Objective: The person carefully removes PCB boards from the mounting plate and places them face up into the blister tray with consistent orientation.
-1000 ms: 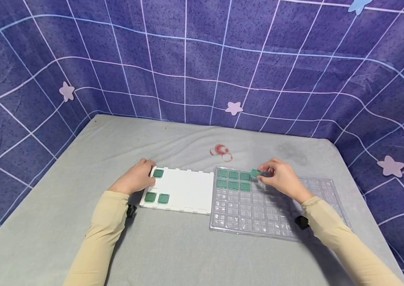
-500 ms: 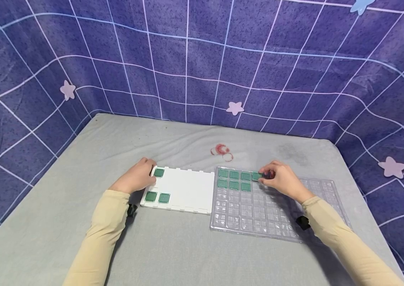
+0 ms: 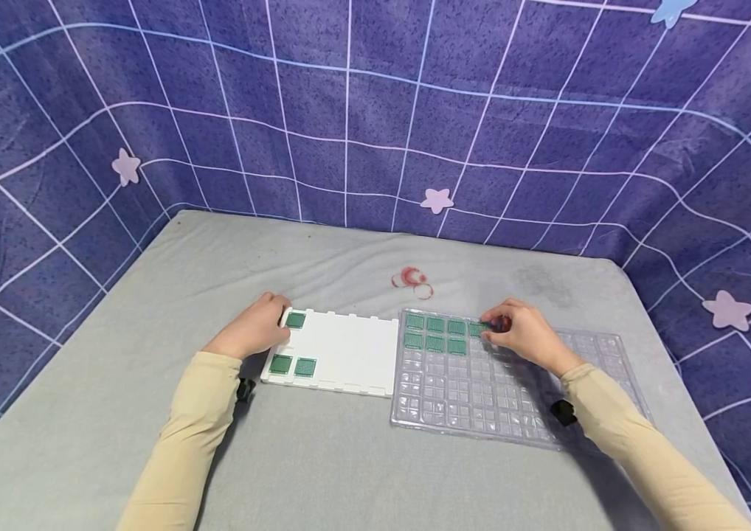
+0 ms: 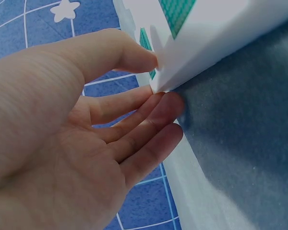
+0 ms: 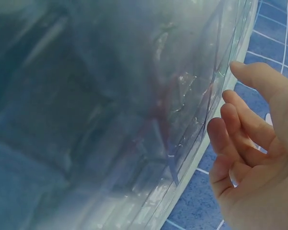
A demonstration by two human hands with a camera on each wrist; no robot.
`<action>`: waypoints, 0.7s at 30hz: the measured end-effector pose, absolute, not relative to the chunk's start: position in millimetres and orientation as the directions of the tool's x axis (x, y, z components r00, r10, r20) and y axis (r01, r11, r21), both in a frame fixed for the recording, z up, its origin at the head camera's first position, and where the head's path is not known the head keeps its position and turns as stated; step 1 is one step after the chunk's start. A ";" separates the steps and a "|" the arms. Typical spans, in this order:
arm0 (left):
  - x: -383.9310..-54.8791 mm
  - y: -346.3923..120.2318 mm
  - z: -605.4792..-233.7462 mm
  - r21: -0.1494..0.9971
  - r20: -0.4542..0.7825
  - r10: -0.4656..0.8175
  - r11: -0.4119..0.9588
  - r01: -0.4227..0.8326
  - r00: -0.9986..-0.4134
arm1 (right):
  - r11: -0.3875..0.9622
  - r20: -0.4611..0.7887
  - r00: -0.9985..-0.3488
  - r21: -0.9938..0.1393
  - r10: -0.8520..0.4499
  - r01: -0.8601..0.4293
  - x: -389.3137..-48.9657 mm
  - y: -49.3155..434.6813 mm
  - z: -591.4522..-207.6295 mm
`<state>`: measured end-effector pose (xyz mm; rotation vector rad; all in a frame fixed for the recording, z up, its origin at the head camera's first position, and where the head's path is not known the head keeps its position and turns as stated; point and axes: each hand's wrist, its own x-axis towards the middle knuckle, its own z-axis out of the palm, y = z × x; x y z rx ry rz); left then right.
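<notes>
Head cam: up high, facing forward and down, wide; my left hand [image 3: 252,328] and right hand [image 3: 523,330] both in frame. Left wrist cam: close, past my palm to the flat white rectangular board [image 3: 349,350]. Right: close over the clear plastic gridded tray [image 3: 448,391]. Head shares board with left, tray with right.

Clear tray [image 3: 445,391]: glossy, see-through plastic, glinting. White board [image 3: 349,350]: smooth, matt, plastic-looking. Green squares [image 3: 435,324]: finely gridded faces. Grey cloth [image 3: 322,457] beneath: matt, creased. Purple backdrop [image 3: 378,118]: rippled cloth. My sleeves [image 3: 179,435]: matt, wrinkled fabric.
</notes>
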<state>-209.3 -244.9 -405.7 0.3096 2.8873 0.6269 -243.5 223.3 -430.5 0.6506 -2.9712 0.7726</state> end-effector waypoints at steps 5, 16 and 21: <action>-208.9 -244.6 -405.1 0.429 -0.130 0.234 0.889 0.158 -0.963 | 0.793 0.097 -0.917 -0.472 -0.388 -0.386 -243.1 223.8 -428.8; -207.9 -244.4 -403.4 0.428 -0.139 0.228 0.891 0.150 -0.964 | 0.797 0.112 -0.918 -0.464 -0.381 -0.387 -241.7 222.4 -428.5; -207.8 -244.4 -403.1 0.425 -0.137 0.238 0.891 0.159 -0.962 | 0.795 0.118 -0.919 -0.469 -0.376 -0.385 -240.2 220.0 -427.8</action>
